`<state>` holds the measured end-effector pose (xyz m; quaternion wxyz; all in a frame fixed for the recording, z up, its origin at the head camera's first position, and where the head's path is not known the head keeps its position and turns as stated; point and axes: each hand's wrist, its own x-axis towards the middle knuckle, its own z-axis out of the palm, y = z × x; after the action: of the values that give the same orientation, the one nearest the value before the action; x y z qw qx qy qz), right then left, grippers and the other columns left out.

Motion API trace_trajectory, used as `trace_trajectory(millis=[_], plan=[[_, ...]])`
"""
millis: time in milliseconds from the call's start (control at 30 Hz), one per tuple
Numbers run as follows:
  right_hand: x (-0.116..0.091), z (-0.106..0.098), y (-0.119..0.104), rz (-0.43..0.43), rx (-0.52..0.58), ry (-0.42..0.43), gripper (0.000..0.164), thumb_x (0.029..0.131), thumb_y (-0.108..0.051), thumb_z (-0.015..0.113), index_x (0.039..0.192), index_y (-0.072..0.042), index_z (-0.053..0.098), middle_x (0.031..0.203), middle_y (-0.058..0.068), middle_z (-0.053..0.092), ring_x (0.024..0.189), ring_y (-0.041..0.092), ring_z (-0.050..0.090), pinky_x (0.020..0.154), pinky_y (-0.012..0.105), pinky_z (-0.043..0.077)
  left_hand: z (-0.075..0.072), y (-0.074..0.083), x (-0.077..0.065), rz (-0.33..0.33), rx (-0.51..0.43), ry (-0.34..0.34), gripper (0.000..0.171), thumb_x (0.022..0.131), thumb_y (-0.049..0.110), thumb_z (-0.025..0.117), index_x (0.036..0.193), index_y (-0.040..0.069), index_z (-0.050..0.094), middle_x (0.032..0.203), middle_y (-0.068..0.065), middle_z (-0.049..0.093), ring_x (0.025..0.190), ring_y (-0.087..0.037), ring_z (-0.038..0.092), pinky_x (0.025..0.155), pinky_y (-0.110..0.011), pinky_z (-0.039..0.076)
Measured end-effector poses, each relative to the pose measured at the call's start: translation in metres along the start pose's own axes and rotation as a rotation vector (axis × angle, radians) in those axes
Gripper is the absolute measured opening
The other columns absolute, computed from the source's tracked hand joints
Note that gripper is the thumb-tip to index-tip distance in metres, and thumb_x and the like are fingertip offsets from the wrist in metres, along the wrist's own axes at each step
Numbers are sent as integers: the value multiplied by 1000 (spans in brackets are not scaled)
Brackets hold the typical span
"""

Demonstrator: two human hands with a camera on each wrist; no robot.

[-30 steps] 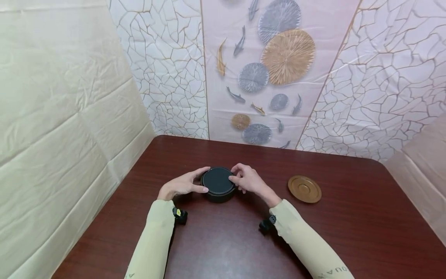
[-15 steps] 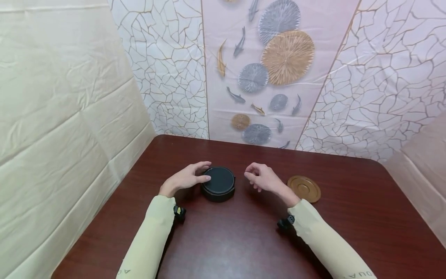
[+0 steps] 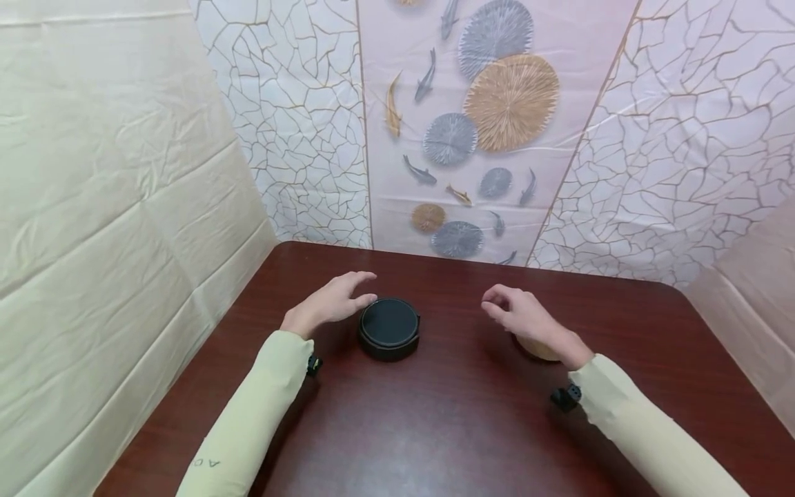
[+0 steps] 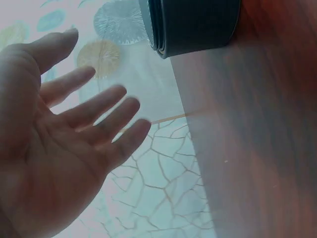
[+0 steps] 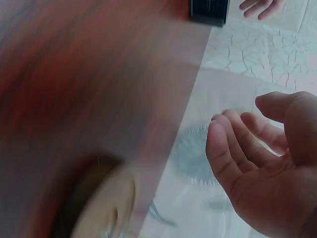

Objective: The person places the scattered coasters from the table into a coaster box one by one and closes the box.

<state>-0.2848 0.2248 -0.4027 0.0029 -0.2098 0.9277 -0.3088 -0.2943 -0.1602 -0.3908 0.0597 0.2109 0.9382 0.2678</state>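
A round black case [image 3: 389, 324] with a flat lid sits on the dark wooden table, and neither hand touches it. My left hand [image 3: 332, 298] hovers just left of it, fingers spread and loosely bent, its palm bare in the left wrist view. Over to the right, my right hand [image 3: 518, 314] is raised with relaxed, curved fingers and nothing between them. Below and behind that hand lies a round brown wooden saucer [image 3: 539, 349], mostly hidden by the hand and wrist in the head view. The right wrist view shows the saucer blurred at its lower left.
The reddish-brown table [image 3: 428, 414] reaches to a patterned cloth backdrop [image 3: 447, 138] at its far edge. A cream cloth [image 3: 136, 228] hangs along the left side. Small black cameras are strapped to both wrists.
Both hands have let go of the black case. My right hand has moved right, over toward the saucer; my left has lifted slightly up and away. The case stays in place.
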Motion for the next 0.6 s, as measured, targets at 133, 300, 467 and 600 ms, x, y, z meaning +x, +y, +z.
trace_trajectory(millis=[133,300,467,600], plan=[[-5,-19,8,-38,-137,64,25,100,-31,57,114,-11,65,98,5,72,81,16,65,74,35,50,-9,3,6,15,99,-11,59,98,46,54,148,17,42,151,-8,42,142,-27,37,115,-49,33],[-17,-48,17,-15,-192,84,34,101,-35,53,123,-10,62,111,11,71,98,28,67,84,47,51,-25,3,11,4,193,1,63,99,52,49,150,15,40,153,-12,38,143,-32,35,115,-52,32],[-30,-73,24,11,-239,96,38,102,-37,51,126,-10,61,117,16,69,104,35,65,85,53,49,-44,0,13,21,265,27,63,100,51,47,149,13,40,152,-16,39,141,-36,35,114,-55,31],[-37,-80,31,32,-247,95,37,102,-34,52,126,-7,60,116,17,68,101,35,65,82,52,49,-52,-2,13,12,258,32,63,100,50,47,150,13,38,152,-16,38,142,-36,34,114,-57,31]])
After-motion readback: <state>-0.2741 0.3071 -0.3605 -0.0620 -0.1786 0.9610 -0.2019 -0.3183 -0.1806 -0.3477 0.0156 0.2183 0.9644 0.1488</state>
